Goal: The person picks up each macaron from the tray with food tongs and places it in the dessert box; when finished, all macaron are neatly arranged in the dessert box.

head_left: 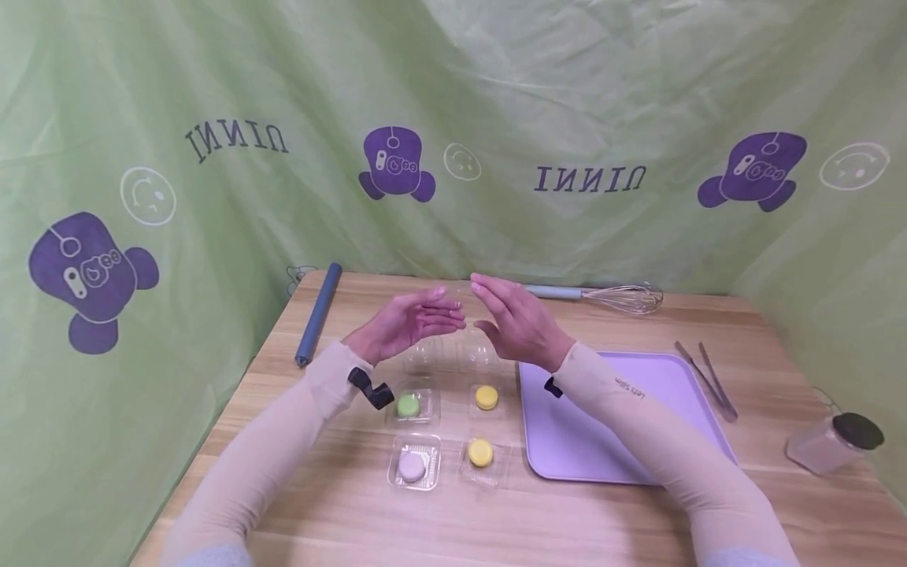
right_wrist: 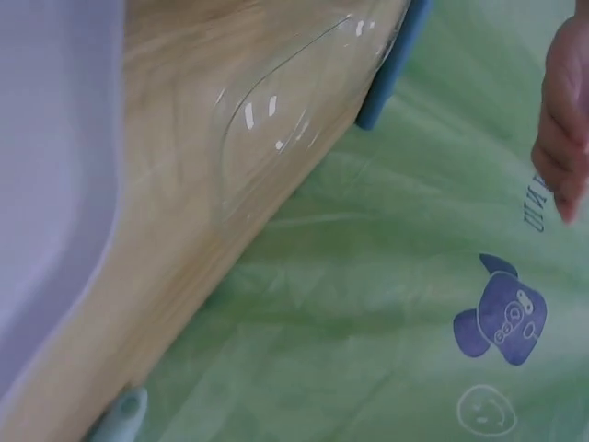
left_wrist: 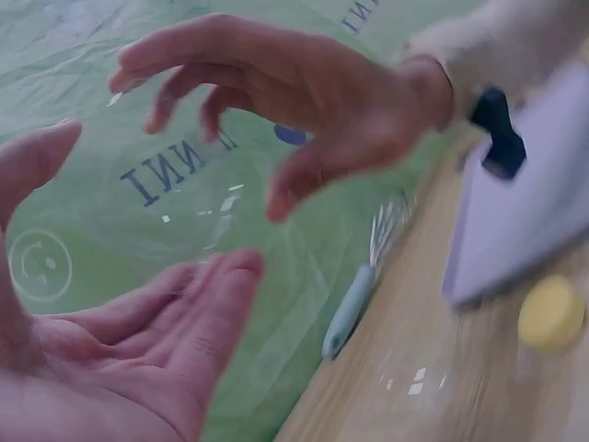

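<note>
My left hand (head_left: 414,321) and right hand (head_left: 520,319) are raised above the table's far half, facing each other. Between them is a clear plastic box (left_wrist: 230,198), showing mostly as glints and faint edges; the thumb and fingers of each hand spread round it. Below, macarons sit in clear plastic trays: a green macaron (head_left: 408,405) and a lilac macaron (head_left: 412,466) on the left, a rear yellow macaron (head_left: 486,397) and a front yellow macaron (head_left: 480,453) on the right. The right wrist view catches only part of the left hand (right_wrist: 563,120).
Clear plastic pieces (head_left: 476,350) stand behind the macarons. A purple tray (head_left: 588,441) lies under the right forearm. Farther right are tongs (head_left: 712,382) and a black-lidded jar (head_left: 825,445). A whisk (head_left: 602,295) lies along the back edge, a blue roll (head_left: 319,315) at left.
</note>
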`<state>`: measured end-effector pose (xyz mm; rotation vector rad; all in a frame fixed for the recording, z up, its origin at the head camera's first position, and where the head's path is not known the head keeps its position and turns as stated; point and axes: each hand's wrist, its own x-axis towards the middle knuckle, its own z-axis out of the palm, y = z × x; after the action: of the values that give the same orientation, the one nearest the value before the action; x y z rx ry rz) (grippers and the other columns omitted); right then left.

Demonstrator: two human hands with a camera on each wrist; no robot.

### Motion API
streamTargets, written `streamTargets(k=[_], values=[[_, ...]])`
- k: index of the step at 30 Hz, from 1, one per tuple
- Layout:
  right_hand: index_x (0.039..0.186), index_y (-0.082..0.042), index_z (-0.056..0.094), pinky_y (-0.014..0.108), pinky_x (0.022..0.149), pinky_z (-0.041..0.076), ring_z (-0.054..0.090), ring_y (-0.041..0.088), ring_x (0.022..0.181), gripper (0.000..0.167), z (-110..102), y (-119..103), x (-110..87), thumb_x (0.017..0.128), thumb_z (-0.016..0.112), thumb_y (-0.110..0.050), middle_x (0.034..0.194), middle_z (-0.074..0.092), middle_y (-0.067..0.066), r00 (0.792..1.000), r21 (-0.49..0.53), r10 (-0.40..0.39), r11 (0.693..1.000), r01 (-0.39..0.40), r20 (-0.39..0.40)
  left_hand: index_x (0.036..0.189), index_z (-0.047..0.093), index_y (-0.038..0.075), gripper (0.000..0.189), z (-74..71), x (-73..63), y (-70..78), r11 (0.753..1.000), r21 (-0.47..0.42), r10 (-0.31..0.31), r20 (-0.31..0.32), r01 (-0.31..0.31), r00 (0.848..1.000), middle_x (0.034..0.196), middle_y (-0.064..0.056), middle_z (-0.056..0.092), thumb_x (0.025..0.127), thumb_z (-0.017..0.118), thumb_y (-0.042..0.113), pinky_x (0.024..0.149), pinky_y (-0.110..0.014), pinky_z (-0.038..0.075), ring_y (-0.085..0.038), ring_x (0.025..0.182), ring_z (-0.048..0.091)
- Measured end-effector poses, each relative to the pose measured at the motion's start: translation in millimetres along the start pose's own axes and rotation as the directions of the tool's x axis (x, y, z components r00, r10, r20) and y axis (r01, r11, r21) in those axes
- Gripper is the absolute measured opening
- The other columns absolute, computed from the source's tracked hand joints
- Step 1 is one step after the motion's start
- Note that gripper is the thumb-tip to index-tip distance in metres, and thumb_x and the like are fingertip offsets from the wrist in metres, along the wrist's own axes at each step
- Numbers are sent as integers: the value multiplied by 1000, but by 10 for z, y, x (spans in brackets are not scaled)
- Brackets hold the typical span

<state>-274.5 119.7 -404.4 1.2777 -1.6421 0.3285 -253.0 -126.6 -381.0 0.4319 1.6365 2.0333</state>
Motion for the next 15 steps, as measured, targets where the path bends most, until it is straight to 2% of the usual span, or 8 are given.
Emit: streamTargets(k=[2,3,5,7,10,13,15], values=[[140,14,40,43,114,47,55,40,128,76,-23,-4,18,82,79,-18,140,51,30,994,108,102,989,-105,33,139,46,-13,58,3,-10,0,992,92,87,-47,-82,995,123,-14,70,98,61,25,115,-41,49,-23,115,69],[142,15,37,44,119,43,51,42,132,86,-39,-6,29,77,84,-16,144,48,32,986,173,160,971,-167,52,140,46,-12,58,3,-15,0,981,147,136,-70,-125,988,127,-15,68,96,63,21,116,-42,48,-25,118,67],[149,13,30,42,124,37,43,41,141,103,-81,-14,52,68,90,-12,151,42,31,953,293,287,907,-304,101,143,46,-9,59,6,-30,4,945,254,240,-110,-206,965,135,-19,63,92,68,11,119,-44,45,-29,126,63],[154,8,24,40,126,34,37,38,147,114,-127,-26,77,65,92,-7,157,36,27,900,395,406,810,-434,158,145,45,-6,67,8,-42,5,901,344,326,-133,-265,936,141,-21,58,86,75,4,120,-44,42,-32,133,57],[158,1,19,44,124,37,34,34,151,119,-203,-48,98,64,92,1,163,32,19,809,507,539,643,-575,235,146,45,-3,78,19,-51,-1,834,443,414,-113,-327,903,146,-23,55,78,82,-2,123,-43,39,-33,139,52],[160,-2,18,52,124,35,31,34,153,115,-284,-79,91,68,88,6,166,30,16,736,584,604,492,-646,305,146,46,-3,82,43,-55,-33,752,549,473,-64,-365,879,146,-23,55,75,87,1,122,-40,41,-32,138,54],[160,-3,18,53,125,32,30,34,154,111,-329,-98,62,72,85,7,166,29,15,700,616,621,409,-673,352,145,48,-1,83,67,-61,-72,687,622,503,-33,-376,864,144,-21,57,73,89,5,120,-37,43,-31,136,55]])
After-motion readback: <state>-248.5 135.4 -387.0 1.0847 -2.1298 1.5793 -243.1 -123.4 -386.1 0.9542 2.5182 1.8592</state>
